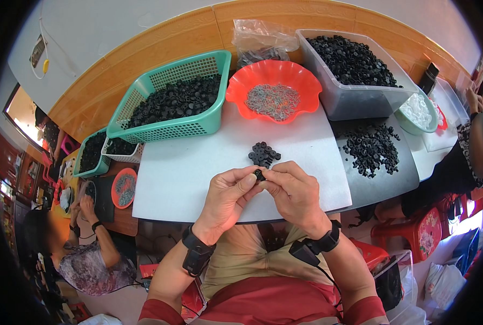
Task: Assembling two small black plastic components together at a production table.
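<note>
Bright, even daylight fills the scene, strongest at the lower right, leaving only soft, faint shadows on the pale grey desk beneath the sharply focused hands, while fisheye distortion bends the straight edges and a black vignette rings the slightly blurred rim.

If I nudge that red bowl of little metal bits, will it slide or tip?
The red bowl looks like thin plastic, so probably light; it would likely slide on the smooth white sheet. Wide and shallow, it seems unlikely to tip. The metal bits lie loose and may shift.
</note>
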Demonstrator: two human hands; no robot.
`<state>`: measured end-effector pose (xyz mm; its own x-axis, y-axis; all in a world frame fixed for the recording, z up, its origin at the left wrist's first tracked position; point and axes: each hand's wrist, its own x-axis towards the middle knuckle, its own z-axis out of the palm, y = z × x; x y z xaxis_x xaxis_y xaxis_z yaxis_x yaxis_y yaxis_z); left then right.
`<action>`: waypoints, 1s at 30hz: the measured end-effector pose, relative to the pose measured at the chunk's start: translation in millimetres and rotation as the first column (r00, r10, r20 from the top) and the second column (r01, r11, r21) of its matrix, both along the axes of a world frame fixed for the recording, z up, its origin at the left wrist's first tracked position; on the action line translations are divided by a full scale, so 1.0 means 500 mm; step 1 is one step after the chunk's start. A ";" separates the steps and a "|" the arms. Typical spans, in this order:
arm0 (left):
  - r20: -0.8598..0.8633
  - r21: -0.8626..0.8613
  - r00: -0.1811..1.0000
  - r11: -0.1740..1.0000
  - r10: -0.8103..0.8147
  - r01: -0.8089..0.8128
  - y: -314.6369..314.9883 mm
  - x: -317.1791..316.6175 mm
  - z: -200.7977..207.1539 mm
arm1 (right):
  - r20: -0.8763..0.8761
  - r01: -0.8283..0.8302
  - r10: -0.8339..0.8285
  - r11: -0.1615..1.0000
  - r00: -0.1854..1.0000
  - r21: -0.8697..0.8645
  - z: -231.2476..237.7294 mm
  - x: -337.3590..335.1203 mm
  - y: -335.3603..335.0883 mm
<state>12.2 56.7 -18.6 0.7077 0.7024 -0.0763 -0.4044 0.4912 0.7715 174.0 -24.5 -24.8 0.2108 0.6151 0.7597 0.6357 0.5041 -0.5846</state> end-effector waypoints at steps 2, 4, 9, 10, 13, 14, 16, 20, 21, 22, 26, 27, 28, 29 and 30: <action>-0.003 0.001 1.000 1.000 0.001 -0.001 -0.001 0.000 -0.001 | 0.011 0.002 -0.002 1.000 1.000 0.011 -0.003 0.000 0.000; 0.001 0.003 1.000 1.000 0.008 -0.008 0.000 0.001 -0.005 | 0.025 0.005 -0.006 1.000 1.000 0.021 -0.003 0.000 0.000; -0.001 -0.005 1.000 1.000 0.005 -0.005 0.002 -0.002 -0.006 | 0.021 -0.006 0.006 1.000 1.000 0.003 -0.001 0.000 0.000; 0.005 -0.004 1.000 1.000 0.000 0.000 0.002 -0.002 -0.006 | 0.021 -0.006 0.006 1.000 1.000 0.004 -0.001 0.000 0.001; -0.001 -0.012 1.000 1.000 0.005 -0.005 0.000 -0.002 -0.006 | 0.025 -0.017 0.016 1.000 1.000 0.012 0.000 0.000 -0.001; -0.001 -0.011 1.000 1.000 0.005 -0.005 0.000 -0.002 -0.006 | 0.029 -0.021 0.020 1.000 0.999 0.005 0.002 0.000 -0.002; 0.005 -0.020 1.000 1.000 0.005 -0.005 0.000 -0.001 -0.006 | 0.034 -0.025 0.025 1.000 0.999 -0.002 0.002 0.000 -0.003; 0.000 -0.021 1.000 1.000 0.011 -0.011 -0.001 -0.002 -0.007 | 0.047 -0.016 0.016 1.000 0.999 0.001 0.001 -0.002 -0.003; -0.003 -0.014 1.000 1.000 0.010 -0.010 -0.001 -0.002 -0.009 | 0.051 -0.013 0.013 1.000 0.999 0.001 0.001 -0.002 -0.003; -0.005 -0.008 1.000 1.000 0.009 -0.009 0.000 -0.002 -0.010 | 0.051 -0.013 0.013 1.000 0.999 0.001 0.000 -0.002 -0.003; 0.014 0.005 1.000 1.000 -0.001 0.001 -0.002 -0.002 -0.008 | 0.056 -0.012 0.012 1.000 0.998 -0.006 0.000 -0.001 -0.004; 0.012 0.011 1.000 1.000 -0.004 0.004 -0.001 -0.003 -0.010 | 0.049 -0.012 0.013 1.000 0.999 -0.014 0.001 -0.001 -0.004; 0.010 0.017 1.000 1.000 -0.007 0.007 0.000 -0.003 -0.011 | 0.050 -0.011 0.012 1.000 0.999 -0.014 -0.001 0.000 -0.003; 0.011 0.016 1.000 1.000 -0.008 0.008 -0.001 -0.003 -0.010 | 0.027 -0.025 0.025 1.000 0.999 0.002 -0.005 0.001 0.001; -0.001 0.034 1.000 0.999 -0.011 0.011 -0.002 -0.003 -0.009 | 0.005 -0.038 0.038 0.999 0.999 0.018 -0.007 0.001 0.003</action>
